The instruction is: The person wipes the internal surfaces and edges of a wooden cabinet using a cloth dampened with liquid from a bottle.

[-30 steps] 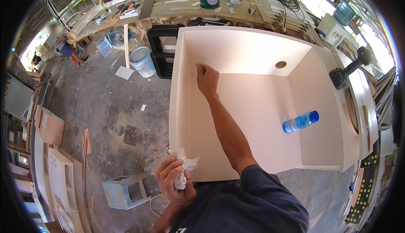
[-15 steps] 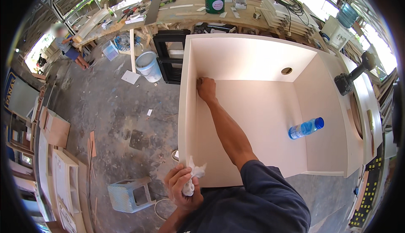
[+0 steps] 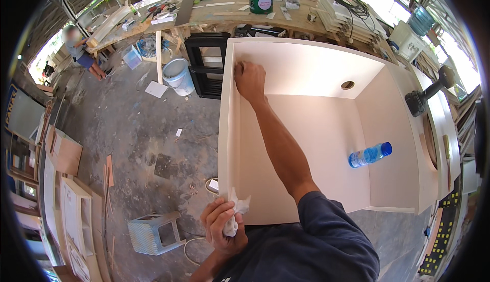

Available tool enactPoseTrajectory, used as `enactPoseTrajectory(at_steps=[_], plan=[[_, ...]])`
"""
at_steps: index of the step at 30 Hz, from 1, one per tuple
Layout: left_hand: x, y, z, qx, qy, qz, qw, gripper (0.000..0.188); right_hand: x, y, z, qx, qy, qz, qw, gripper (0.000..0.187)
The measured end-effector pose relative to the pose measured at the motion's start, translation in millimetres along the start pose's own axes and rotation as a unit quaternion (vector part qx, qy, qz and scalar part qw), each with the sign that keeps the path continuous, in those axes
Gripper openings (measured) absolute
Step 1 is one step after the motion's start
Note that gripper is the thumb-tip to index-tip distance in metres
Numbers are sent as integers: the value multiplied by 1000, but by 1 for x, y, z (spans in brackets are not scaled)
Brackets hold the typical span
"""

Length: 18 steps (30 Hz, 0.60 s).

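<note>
That cabinet (image 3: pixel 316 149) is pale cream, the bottle (image 3: pixel 365 157) inside it clear blue with a deeper blue cap (image 3: pixel 386 149). I see a white cloth (image 3: pixel 239 204) by the cabinet's near left corner, a black frame (image 3: pixel 207 70) left of it and a green tin (image 3: pixel 261 2) beyond.

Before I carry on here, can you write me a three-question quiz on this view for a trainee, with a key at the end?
1. What does the left hand hold?
2. True or false: the blue-capped bottle is outside the pale open box.
3. As the picture shows it, which corner of that box is the right hand nearest to?
A) near right
B) far left
C) far right

Key:
1. A crumpled white wad; whether it is cloth or paper is hard to tell.
2. False: it is inside, toward the right.
3. B.
</note>
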<state>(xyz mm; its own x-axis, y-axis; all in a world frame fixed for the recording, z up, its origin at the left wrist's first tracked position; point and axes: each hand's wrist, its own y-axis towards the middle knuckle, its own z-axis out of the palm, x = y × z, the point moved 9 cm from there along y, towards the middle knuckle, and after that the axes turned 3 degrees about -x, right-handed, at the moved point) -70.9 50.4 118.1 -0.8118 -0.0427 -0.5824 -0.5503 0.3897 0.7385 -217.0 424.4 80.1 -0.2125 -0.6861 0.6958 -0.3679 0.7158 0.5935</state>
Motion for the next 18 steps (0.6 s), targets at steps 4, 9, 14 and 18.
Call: enactPoseTrajectory(at_steps=[4, 9, 14, 18], plan=[[0, 0, 2, 3, 2, -3, 1000, 26, 41, 44, -44, -47, 123, -16, 991, 22], [0, 2, 2, -6, -5, 3, 1000, 28, 66, 54, -119, -236, 385, -49, 891, 32], [3, 0, 2, -13, -17, -1, 1000, 30, -49, -37, -65, -102, 506, 232, 825, 34], [4, 0, 2, 3, -11, -9, 1000, 31, -88, -85, -46, -42, 650, 284, 703, 33]])
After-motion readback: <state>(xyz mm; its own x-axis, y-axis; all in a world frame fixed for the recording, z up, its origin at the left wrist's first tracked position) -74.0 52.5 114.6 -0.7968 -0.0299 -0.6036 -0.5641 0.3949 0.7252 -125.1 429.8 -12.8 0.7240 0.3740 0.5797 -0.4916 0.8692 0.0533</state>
